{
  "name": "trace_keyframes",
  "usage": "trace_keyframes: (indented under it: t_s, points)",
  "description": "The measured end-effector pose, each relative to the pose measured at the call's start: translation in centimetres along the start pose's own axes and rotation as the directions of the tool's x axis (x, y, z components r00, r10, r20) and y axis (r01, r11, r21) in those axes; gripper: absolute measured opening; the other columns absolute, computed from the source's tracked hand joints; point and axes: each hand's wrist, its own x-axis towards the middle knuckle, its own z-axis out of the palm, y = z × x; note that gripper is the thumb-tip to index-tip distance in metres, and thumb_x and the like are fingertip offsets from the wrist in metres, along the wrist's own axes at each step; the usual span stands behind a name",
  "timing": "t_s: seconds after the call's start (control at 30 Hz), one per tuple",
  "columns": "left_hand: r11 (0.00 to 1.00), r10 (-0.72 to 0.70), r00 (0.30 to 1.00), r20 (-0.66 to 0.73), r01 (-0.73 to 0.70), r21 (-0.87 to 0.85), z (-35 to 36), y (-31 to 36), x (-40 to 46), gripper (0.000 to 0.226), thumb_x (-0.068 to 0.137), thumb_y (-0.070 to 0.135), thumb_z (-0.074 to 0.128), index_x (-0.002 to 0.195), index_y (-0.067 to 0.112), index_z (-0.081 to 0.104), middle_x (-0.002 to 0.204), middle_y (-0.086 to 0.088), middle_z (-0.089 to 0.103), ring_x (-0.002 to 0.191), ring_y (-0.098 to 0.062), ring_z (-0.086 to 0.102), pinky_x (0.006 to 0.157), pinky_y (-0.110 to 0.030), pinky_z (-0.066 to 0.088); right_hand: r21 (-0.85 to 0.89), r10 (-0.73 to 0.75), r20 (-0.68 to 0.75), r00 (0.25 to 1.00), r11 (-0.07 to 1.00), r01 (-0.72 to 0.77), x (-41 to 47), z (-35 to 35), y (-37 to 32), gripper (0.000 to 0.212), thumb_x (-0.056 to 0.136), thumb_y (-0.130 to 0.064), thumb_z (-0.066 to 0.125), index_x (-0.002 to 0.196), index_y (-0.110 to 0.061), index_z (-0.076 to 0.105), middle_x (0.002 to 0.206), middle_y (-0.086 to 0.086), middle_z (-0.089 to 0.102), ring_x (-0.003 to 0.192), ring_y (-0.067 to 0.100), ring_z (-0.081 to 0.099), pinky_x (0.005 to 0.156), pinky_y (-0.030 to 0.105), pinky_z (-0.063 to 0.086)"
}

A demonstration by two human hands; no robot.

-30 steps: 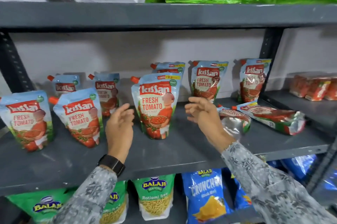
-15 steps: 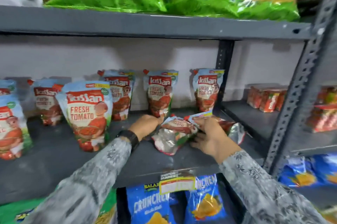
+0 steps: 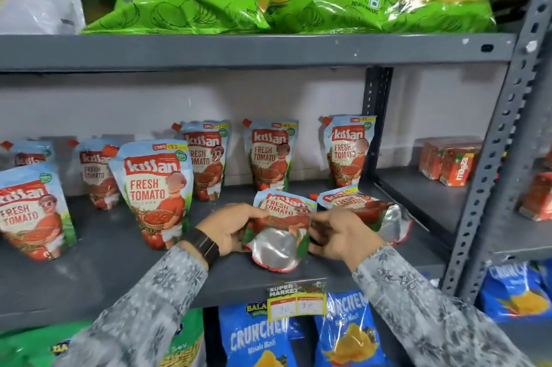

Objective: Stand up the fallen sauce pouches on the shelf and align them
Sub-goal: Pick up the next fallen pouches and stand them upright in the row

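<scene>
Sauce pouches (image 3: 155, 190) stand along the shelf (image 3: 98, 271) at left. Near its front edge, the left hand (image 3: 230, 227) and right hand (image 3: 339, 232) clasp a tilted pouch (image 3: 280, 226) with curled fingers; another pouch (image 3: 364, 211) lies fallen just beside it.

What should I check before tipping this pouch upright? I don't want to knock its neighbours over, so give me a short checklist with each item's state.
1. Both hands on the pouch: ok. The left hand and right hand grip the held pouch by its sides.
2. Base ready to sit flat: not ok. Its silver base faces the camera, off the shelf.
3. Free shelf space in front: ok.
4. Second fallen pouch clear: cannot tell. It lies close beside the right hand.
5. Back row pouch behind stands upright: ok.
6. Spout cap closed: cannot tell.
</scene>
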Motion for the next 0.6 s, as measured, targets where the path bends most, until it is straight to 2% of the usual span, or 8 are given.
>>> trace_keyframes:
  t_s: [0.07,0.17,0.2,0.27,0.33,0.4,0.53,0.6]
  points:
    - [0.996,0.083,0.996,-0.021,-0.082,0.028,-0.7,-0.3,-0.8,0.033,0.091,0.015,0.073,0.122,0.002,0.072,0.113,-0.018,0.078,0.107,-0.035,0.073,0.095,-0.052,0.058,-0.020,-0.033,0.007,0.999,0.999,0.033,0.3,1.0,0.5,0.021,0.103,-0.008,0.057,0.084,-0.015,0.064,0.052,0.000,0.069,0.053,0.016,0.065,0.060,0.035,0.047]
    - [0.969,0.244,0.968,-0.051,-0.242,0.043,-1.8,0.2,-1.9,0.029,0.092,0.019,0.073,0.120,0.011,0.072,0.105,-0.008,0.081,0.089,-0.021,0.078,0.076,-0.040,0.064,-0.010,-0.148,0.075,0.986,0.989,0.149,0.2,2.7,-0.2,0.023,0.103,-0.006,0.055,0.087,-0.017,0.068,0.056,-0.001,0.071,0.049,0.013,0.067,0.059,0.031,0.046]
    - [0.953,0.303,0.951,-0.063,-0.302,0.037,-1.9,0.7,-2.1,0.028,0.092,0.018,0.073,0.120,0.012,0.070,0.108,-0.007,0.081,0.091,-0.019,0.077,0.080,-0.039,0.064,-0.007,-0.199,0.099,0.975,0.980,0.201,0.0,3.2,-0.9,0.020,0.102,-0.004,0.056,0.096,-0.015,0.072,0.062,-0.001,0.074,0.050,0.013,0.067,0.059,0.030,0.046]
    - [0.908,0.418,0.904,-0.091,-0.417,0.035,-2.0,1.9,-2.4,0.026,0.092,0.015,0.073,0.118,0.015,0.069,0.119,-0.007,0.077,0.104,-0.020,0.074,0.094,-0.042,0.059,0.029,-0.326,0.114,0.938,0.945,0.325,-0.5,4.0,-2.6,0.025,0.099,-0.001,0.060,0.116,-0.012,0.074,0.085,0.004,0.079,0.067,0.017,0.071,0.063,0.032,0.050]
    - [0.851,0.523,0.844,-0.115,-0.524,0.030,-2.0,3.1,-2.6,0.026,0.091,0.011,0.074,0.114,0.021,0.067,0.123,-0.006,0.073,0.111,-0.021,0.071,0.099,-0.043,0.056,0.069,-0.449,0.099,0.888,0.894,0.444,-1.0,4.7,-4.2,0.032,0.095,0.002,0.066,0.122,-0.012,0.074,0.102,0.007,0.082,0.082,0.022,0.075,0.073,0.037,0.056]
    - [0.791,0.609,0.784,-0.123,-0.612,0.018,-1.9,4.0,-2.4,0.035,0.089,0.005,0.074,0.117,0.023,0.063,0.124,-0.004,0.071,0.116,-0.022,0.069,0.100,-0.044,0.056,0.104,-0.553,0.073,0.830,0.832,0.545,-1.2,5.2,-5.3,0.033,0.090,0.007,0.070,0.117,-0.013,0.075,0.103,0.005,0.084,0.086,0.023,0.076,0.076,0.038,0.060]
    - [0.708,0.704,0.692,-0.161,-0.703,0.074,-1.7,3.7,-1.0,0.050,0.086,-0.004,0.074,0.125,0.022,0.056,0.127,-0.002,0.069,0.120,-0.019,0.066,0.099,-0.041,0.056,0.126,-0.667,0.062,0.742,0.743,0.657,-0.4,5.3,-4.9,0.033,0.087,0.013,0.070,0.101,-0.016,0.075,0.085,-0.006,0.082,0.089,0.020,0.077,0.067,0.030,0.063]
    - [0.697,0.715,0.676,-0.177,-0.708,0.110,-1.7,2.4,0.0,0.050,0.086,-0.005,0.073,0.125,0.021,0.056,0.127,-0.004,0.069,0.120,-0.021,0.066,0.098,-0.041,0.057,0.101,-0.675,0.051,0.736,0.737,0.669,0.6,5.1,-3.6,0.032,0.087,0.015,0.069,0.105,-0.010,0.075,0.094,0.002,0.082,0.094,0.023,0.076,0.073,0.034,0.064]
